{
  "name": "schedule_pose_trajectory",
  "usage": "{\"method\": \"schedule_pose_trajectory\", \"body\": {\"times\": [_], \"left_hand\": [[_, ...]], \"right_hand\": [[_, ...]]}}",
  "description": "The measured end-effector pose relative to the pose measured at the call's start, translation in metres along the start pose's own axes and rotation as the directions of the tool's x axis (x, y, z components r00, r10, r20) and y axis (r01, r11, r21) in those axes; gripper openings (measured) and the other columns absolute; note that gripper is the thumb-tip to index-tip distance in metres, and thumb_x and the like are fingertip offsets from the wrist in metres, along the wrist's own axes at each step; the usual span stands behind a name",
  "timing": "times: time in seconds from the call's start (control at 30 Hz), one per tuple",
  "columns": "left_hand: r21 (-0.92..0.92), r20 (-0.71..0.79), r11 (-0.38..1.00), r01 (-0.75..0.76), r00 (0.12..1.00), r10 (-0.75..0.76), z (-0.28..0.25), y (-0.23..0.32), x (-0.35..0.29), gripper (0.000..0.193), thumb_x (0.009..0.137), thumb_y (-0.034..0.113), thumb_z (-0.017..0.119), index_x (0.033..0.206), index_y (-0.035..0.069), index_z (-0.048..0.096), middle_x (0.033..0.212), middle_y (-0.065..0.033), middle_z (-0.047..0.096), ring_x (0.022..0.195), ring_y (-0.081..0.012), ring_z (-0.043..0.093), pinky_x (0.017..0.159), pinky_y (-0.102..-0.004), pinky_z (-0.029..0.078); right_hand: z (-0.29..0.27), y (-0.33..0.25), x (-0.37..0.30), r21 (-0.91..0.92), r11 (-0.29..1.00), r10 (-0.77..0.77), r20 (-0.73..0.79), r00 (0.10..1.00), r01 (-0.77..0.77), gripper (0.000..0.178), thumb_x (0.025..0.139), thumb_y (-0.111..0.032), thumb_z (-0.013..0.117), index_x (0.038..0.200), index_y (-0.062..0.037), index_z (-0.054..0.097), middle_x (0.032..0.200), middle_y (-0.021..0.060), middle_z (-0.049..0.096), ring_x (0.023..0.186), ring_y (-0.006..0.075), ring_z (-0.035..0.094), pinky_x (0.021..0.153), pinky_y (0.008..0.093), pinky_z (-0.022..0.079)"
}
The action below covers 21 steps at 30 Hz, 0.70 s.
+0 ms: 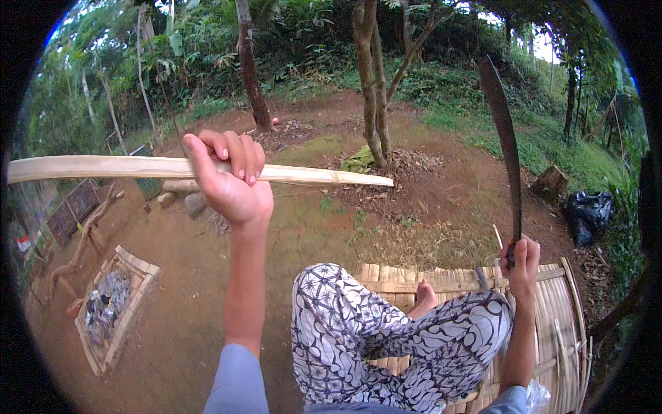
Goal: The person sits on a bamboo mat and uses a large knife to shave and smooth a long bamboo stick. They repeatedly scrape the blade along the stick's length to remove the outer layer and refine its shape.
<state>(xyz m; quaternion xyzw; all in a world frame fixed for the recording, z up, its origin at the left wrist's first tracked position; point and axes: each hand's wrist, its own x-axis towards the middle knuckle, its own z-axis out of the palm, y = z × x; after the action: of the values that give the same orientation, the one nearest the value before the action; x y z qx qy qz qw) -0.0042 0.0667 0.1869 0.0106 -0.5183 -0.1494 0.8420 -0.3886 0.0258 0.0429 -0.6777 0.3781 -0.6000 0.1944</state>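
Observation:
My left hand (238,183) is raised ahead of me, its fingers curled around a long, pale strip of split bamboo (114,166). The strip lies nearly level, running from the left rim of the view to a thin end right of the hand. On the right, my right hand (524,269) grips the handle of a machete (508,138). Its dark, long blade points upward, well apart from the strip. Below are my bent legs in patterned trousers (441,345), with a bare foot (423,299) showing between them.
A bamboo-slat platform (555,303) is under my legs, with a small grey object (481,278) near its far edge. A wood-framed ash pit (138,262) lies left. Trees (370,90), a stump (549,183) and a black plastic bag (589,215) stand beyond.

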Motion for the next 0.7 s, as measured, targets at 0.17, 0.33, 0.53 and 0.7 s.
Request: {"method": "schedule_pose_trajectory", "body": {"times": [0.17, 0.33, 0.53, 0.7], "left_hand": [[-0.039, -0.045, 0.997, -0.072, 0.996, 0.071, -0.001, 0.008, 0.001, 0.042, 0.098, 0.038, 0.03, 0.064, 0.012, 0.035, 0.044, 0.0036, 0.024, 0.036, -0.007, 0.019, 0.036, -0.0227, 0.016], [-0.009, -0.049, 0.993, -0.117, 0.992, 0.116, -0.008, 0.005, -0.01, 0.042, 0.098, 0.036, 0.03, 0.064, 0.013, 0.035, 0.044, 0.0034, 0.024, 0.036, -0.0075, 0.019, 0.036, -0.023, 0.017], [0.059, -0.07, 0.984, -0.17, 0.982, 0.174, -0.015, 0.009, -0.037, 0.041, 0.097, 0.036, 0.031, 0.063, 0.013, 0.035, 0.046, 0.003, 0.026, 0.037, -0.0079, 0.021, 0.037, -0.0234, 0.017], [0.145, 0.022, 0.954, -0.264, 0.964, 0.263, -0.013, 0.007, -0.043, 0.041, 0.097, 0.036, 0.031, 0.063, 0.014, 0.037, 0.045, 0.003, 0.026, 0.038, -0.0083, 0.022, 0.038, -0.0233, 0.017]], "right_hand": [[0.014, -0.029, -0.009, -0.053, 0.996, -0.08, -0.047, 0.996, 0.077, 0.063, 0.089, -0.06, 0.036, 0.061, -0.0039, 0.046, 0.047, -0.0016, 0.04, 0.041, 0.0071, 0.039, 0.038, 0.0233, 0.026], [0.019, -0.04, -0.002, -0.168, 0.969, -0.208, -0.141, 0.968, 0.184, 0.063, 0.089, -0.06, 0.034, 0.061, -0.0042, 0.045, 0.048, -0.0013, 0.039, 0.042, 0.0074, 0.038, 0.039, 0.024, 0.025], [0.015, -0.003, -0.009, -0.11, 0.984, -0.15, -0.106, 0.983, 0.138, 0.061, 0.089, -0.059, 0.036, 0.063, -0.0045, 0.045, 0.049, -0.0012, 0.038, 0.043, 0.0072, 0.038, 0.04, 0.0235, 0.025], [0.01, 0.021, -0.011, -0.182, 0.973, -0.159, -0.075, 0.984, 0.143, 0.058, 0.091, -0.055, 0.035, 0.064, -0.0046, 0.045, 0.052, -0.0014, 0.038, 0.044, 0.0073, 0.036, 0.041, 0.0244, 0.025]]}}
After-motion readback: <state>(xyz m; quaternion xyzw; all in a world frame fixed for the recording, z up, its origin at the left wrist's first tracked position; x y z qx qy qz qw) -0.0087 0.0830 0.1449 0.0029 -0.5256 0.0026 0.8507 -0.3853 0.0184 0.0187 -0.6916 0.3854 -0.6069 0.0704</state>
